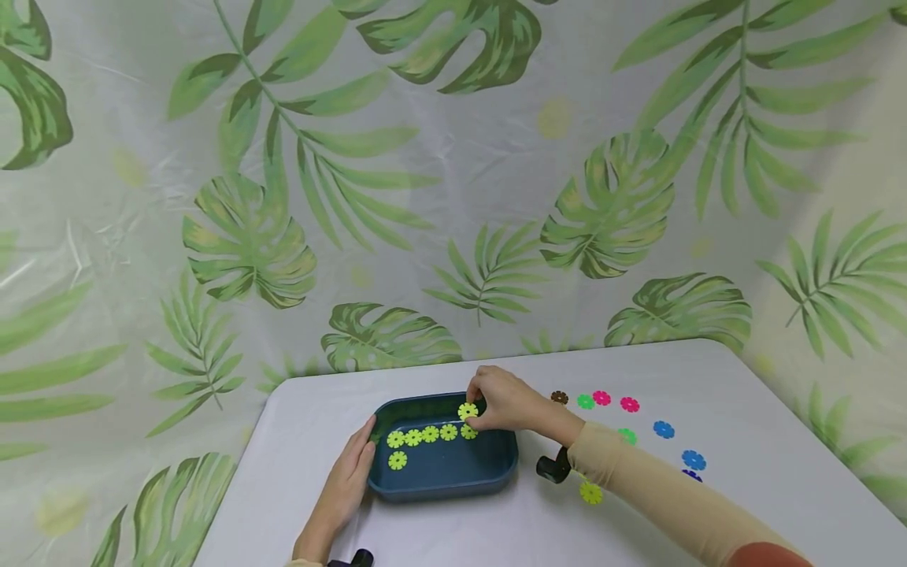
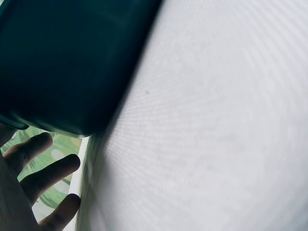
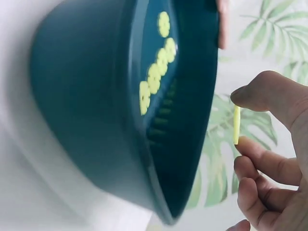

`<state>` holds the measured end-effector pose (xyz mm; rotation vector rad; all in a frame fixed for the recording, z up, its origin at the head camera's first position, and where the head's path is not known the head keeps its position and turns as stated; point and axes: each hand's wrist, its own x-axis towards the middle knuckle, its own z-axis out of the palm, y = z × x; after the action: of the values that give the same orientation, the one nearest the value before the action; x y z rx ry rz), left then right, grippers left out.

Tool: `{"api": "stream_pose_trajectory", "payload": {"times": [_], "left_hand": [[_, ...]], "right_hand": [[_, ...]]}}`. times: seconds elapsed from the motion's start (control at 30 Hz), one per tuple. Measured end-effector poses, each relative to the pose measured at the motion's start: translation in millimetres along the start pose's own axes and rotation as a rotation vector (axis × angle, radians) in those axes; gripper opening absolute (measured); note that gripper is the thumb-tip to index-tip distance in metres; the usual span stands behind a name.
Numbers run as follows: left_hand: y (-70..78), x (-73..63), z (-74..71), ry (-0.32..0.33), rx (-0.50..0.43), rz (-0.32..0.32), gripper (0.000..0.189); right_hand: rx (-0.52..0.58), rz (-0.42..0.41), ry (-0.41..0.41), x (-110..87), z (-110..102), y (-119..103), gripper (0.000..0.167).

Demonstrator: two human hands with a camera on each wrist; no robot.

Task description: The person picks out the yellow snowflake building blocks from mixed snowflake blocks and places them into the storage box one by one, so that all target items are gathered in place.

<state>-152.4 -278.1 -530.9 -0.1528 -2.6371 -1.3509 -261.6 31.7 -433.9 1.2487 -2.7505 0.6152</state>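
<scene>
Logged from my end, contents as follows.

Tray: one, dark teal, rectangular with rounded corners (image 1: 453, 466), set on a white worktop (image 1: 305, 421).

Inside the tray: six yellow notched discs (image 1: 430, 434), five in a row, one below the row's left end.

In hand: one yellow notched disc (image 1: 468, 412). I have it pinched between thumb and finger of the right hand (image 1: 501, 400), clear of the tray's floor, near the far right corner.

Left hand (image 1: 346, 476): at the tray's left end, touching it; in the left wrist view I count three fingers extended and spread.

On the worktop, to the right of the tray, notched discs, nine visible: one brown (image 1: 559, 398), two green (image 1: 584, 402), two pink (image 1: 629, 404), two blue (image 1: 664, 429), one dark blue (image 1: 692, 476), partly hidden by the sleeve (image 1: 638, 480), one loose yellow (image 1: 590, 493).

Backdrop: one leaf-print sheet (image 1: 489, 189).
</scene>
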Motion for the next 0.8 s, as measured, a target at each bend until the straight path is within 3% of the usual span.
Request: {"api": "stream_pose_trajectory", "payload": {"times": [0.57,0.8], "left_hand": [[0.6,-0.6,0.5,0.000,-0.011,0.001,0.050],[1.0,0.2,-0.3,0.004,-0.008,0.015,0.050]], "right_hand": [[-0.056,-0.104,-0.152,36.3,33,-27,0.024],[-0.084,-0.112,-0.235,44.3,37,-32,0.023]]}}
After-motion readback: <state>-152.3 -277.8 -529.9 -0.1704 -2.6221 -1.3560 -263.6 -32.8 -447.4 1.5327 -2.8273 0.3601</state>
